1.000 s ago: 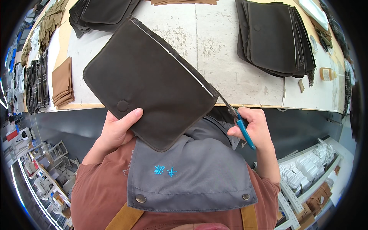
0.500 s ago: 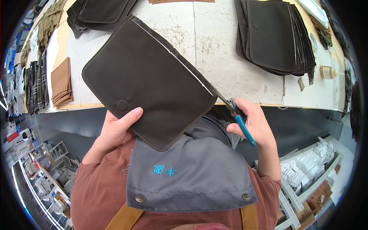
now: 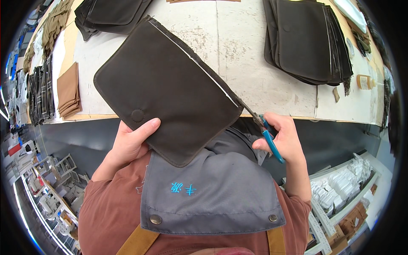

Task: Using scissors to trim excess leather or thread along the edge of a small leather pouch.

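Left hand (image 3: 129, 142) pinches the dark fabric panel (image 3: 165, 87) while right hand (image 3: 282, 136) grips blue-handled snips (image 3: 265, 131) at its lower corner; trimming looks barely begun.

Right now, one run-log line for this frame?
left hand: holds dark fabric panel | right hand: blue-handled snips at panel corner | worktable

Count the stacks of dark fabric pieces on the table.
2: one stack at the table's upper right, one stack at upper left. A further single piece is held up; more may lie beyond view.
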The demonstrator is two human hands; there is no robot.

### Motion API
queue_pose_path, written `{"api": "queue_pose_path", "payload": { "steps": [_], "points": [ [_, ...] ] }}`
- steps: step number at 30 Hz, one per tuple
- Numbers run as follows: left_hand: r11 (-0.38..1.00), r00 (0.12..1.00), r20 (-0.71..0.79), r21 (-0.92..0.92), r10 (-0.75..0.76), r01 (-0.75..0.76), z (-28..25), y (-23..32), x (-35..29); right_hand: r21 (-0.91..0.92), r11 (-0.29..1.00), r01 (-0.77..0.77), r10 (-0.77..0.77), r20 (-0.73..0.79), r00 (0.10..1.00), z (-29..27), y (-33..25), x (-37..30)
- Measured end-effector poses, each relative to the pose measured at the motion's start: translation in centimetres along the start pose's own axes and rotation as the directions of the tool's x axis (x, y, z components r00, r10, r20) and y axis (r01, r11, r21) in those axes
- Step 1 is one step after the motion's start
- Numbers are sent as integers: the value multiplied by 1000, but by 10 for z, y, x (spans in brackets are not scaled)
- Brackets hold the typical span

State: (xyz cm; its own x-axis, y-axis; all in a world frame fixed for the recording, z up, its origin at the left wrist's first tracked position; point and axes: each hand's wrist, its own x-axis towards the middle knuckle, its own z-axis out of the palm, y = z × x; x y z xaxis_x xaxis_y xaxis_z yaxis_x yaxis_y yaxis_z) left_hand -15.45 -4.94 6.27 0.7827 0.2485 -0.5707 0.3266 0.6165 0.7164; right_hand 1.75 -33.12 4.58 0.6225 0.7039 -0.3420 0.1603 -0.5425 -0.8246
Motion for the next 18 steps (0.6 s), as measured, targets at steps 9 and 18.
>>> {"api": "queue_pose_path", "payload": {
  "steps": [9,18],
  "points": [
    [999,1000,-1,12,31,-31,1,1,0,-8,997,79,-79,-50,996,4,7,-1],
    [998,999,6,40,50,-50,0,-1,-1,6,998,63,-62,-70,996,4,4,-2]
  ]
}}
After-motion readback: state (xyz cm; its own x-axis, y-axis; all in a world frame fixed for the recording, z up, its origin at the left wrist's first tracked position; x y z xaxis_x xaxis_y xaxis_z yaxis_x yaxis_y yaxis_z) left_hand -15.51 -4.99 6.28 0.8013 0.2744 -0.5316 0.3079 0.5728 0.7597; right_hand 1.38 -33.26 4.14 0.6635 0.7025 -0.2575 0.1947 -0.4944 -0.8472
